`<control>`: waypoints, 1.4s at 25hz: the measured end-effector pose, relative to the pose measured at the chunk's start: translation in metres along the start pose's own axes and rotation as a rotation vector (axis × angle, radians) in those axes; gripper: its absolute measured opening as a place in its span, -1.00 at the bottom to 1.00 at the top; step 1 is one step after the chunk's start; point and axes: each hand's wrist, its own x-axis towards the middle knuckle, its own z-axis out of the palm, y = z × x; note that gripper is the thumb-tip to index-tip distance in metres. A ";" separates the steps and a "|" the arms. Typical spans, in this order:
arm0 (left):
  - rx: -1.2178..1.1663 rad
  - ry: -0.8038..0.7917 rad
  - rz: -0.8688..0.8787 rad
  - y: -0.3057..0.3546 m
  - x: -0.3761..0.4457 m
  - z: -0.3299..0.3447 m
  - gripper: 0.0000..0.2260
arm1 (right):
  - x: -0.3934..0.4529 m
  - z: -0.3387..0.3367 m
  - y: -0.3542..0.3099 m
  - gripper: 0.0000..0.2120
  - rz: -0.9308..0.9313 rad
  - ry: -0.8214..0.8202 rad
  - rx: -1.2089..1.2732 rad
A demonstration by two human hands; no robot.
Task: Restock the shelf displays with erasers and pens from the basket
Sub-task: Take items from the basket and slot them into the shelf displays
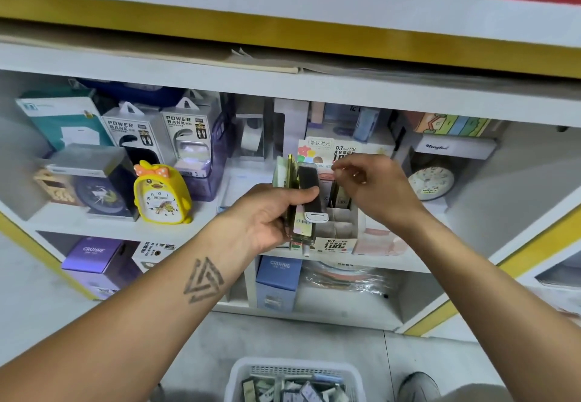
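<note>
You are facing a white shelf unit (176,225) with yellow trim, its cubbies crowded with stock. On the left of the middle shelf stand two boxed power banks (163,137), and in front of them a yellow chick-shaped alarm clock (160,195). To the right, on the same shelf, sits a white cardboard display box (341,224) divided into small compartments, printed with "0.7 HB" on its front and on its tall back card. Farther right a round pale clock (431,181) leans in the next cubby. Below, purple and blue boxes marked "CRUHRE" (276,282) fill the lower shelf. On the grey floor at the bottom of the view, between your forearms, is a white plastic basket (239,379) holding a jumble of small packets. Your left hand (267,216) is raised in front of the display box and grips a stack of slim packets (301,203), thumb pressed across a dark one on top; a barcode label shows near their lower end. Your right hand (374,187) hovers just above the box's rear compartments, fingers curled with thumb and forefinger pinched together; whether they hold anything is too small to tell.
</note>
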 end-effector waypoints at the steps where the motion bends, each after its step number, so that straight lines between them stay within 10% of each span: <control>1: -0.001 -0.001 0.010 -0.001 -0.001 0.001 -0.77 | -0.004 -0.001 -0.009 -0.88 0.149 -0.098 0.313; 5: -0.005 0.003 0.042 0.000 -0.006 0.002 -0.79 | -0.020 0.009 -0.026 -0.57 0.377 -0.342 0.694; 9: 0.011 0.022 0.038 0.009 -0.012 -0.006 -0.77 | -0.014 0.006 -0.028 -0.77 0.350 -0.203 0.801; 17: 0.080 0.115 0.019 0.025 -0.017 -0.029 -0.91 | -0.012 -0.016 -0.026 -0.57 0.132 -0.299 0.631; 29: 0.078 0.106 -0.003 0.021 -0.015 -0.029 -0.93 | 0.003 -0.001 -0.024 -0.93 -0.159 0.133 0.239; 35: 0.094 0.099 -0.011 0.020 -0.014 -0.029 -0.93 | 0.000 0.015 -0.015 -0.68 -0.185 0.101 0.007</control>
